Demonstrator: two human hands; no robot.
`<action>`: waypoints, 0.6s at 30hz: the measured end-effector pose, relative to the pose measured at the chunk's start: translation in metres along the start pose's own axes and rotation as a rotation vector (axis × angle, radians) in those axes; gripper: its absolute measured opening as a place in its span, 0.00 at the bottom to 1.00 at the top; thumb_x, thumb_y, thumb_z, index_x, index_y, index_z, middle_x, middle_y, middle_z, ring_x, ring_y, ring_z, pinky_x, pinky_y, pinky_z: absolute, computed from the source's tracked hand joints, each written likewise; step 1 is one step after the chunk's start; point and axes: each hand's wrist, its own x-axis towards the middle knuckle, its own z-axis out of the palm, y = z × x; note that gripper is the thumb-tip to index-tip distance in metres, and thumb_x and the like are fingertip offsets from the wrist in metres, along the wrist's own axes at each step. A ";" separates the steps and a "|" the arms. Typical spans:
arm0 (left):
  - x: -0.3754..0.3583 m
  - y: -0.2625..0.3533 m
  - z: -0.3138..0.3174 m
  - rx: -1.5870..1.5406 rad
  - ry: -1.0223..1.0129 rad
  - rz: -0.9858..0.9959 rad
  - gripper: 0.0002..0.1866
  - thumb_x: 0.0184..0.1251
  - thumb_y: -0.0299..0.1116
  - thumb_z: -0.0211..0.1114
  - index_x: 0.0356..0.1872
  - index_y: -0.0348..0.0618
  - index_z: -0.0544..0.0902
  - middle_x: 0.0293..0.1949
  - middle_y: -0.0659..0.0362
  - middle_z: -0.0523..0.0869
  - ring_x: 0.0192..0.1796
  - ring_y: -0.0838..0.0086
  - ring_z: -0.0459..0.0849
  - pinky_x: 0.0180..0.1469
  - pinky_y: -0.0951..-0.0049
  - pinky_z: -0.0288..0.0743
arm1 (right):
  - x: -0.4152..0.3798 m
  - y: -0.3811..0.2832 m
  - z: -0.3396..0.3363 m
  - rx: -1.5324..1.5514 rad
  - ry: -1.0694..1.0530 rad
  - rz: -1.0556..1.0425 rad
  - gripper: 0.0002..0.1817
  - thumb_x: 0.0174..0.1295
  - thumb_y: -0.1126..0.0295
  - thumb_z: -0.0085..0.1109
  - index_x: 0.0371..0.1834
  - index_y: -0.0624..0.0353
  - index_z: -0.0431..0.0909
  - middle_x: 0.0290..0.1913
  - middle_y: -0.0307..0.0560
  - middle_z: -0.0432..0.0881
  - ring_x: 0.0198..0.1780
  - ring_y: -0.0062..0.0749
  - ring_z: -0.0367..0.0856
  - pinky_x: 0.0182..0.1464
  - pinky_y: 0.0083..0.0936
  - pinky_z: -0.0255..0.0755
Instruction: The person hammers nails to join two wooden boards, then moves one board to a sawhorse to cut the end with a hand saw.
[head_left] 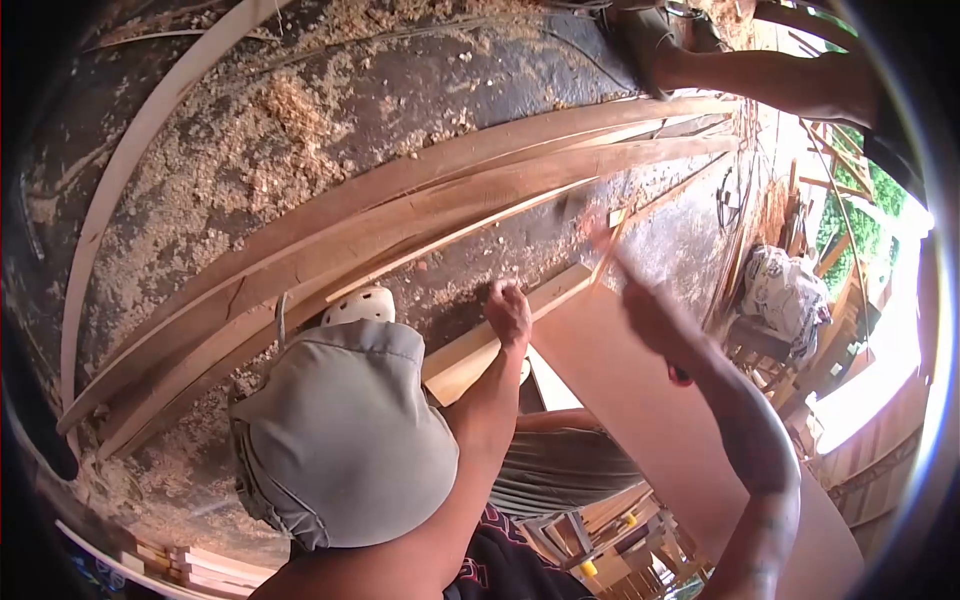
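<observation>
My left hand (510, 312) is closed, fingers pinched together, at a light wooden beam (556, 292). What it grips is too small to make out. To the right, my right hand (650, 318) is raised and blurred by motion, closed round the handle of what looks like a hammer (598, 228), its dark head smeared. Below the beam a large flat pinkish-brown panel (640, 385) runs down to the lower right, under my right arm. A knee in grey cloth (350, 435) and a pale shoe with holes (362, 304) are left of my left hand.
Long curved boards (400, 215) lie across the floor beyond my hands. Wood shavings (290, 120) cover much of the dark ground. Another person's leg (780, 85) reaches in at the top right. A whitish sack (785, 295) and scrap wood stand at the right.
</observation>
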 end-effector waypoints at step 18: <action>-0.003 -0.013 0.008 -0.013 0.023 -0.020 0.15 0.71 0.41 0.60 0.36 0.38 0.86 0.33 0.48 0.90 0.37 0.57 0.90 0.42 0.58 0.80 | -0.003 0.017 0.022 -0.565 0.190 -0.307 0.26 0.71 0.74 0.51 0.72 0.54 0.63 0.20 0.44 0.75 0.20 0.33 0.76 0.27 0.37 0.72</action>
